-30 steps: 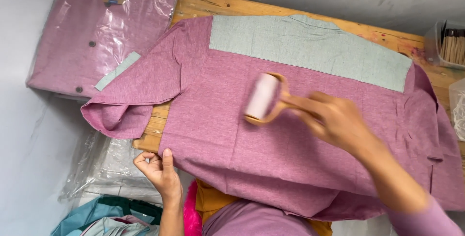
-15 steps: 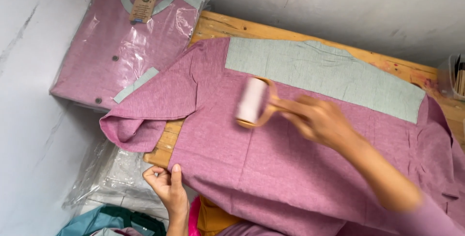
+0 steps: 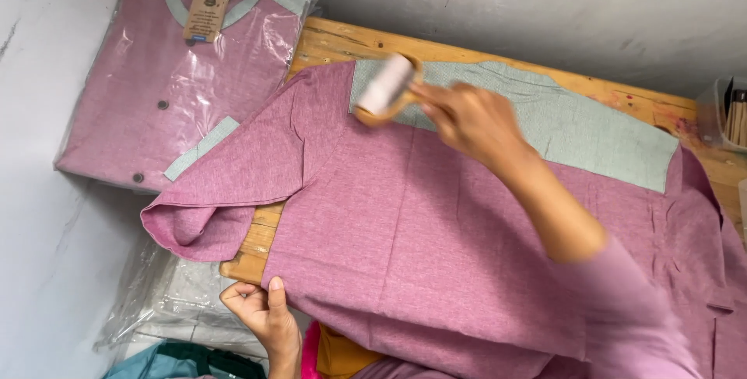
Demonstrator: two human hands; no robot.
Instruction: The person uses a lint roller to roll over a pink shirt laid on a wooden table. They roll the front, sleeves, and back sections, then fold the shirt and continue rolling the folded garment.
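The right hand (image 3: 475,118) is closed round the wooden handle of a lint roller (image 3: 387,87), whose white drum lies on the pink shirt (image 3: 436,254) at the grey-green yoke panel (image 3: 560,126), near the shoulder seam. The left hand (image 3: 261,313) pinches the shirt's near hem at the table's edge, thumb on top, apparently to keep the cloth taut and flat under the roller. The shirt lies spread back-up over a wooden table (image 3: 334,40). A bagged, folded shirt (image 3: 171,83) sits beside the table to the left.
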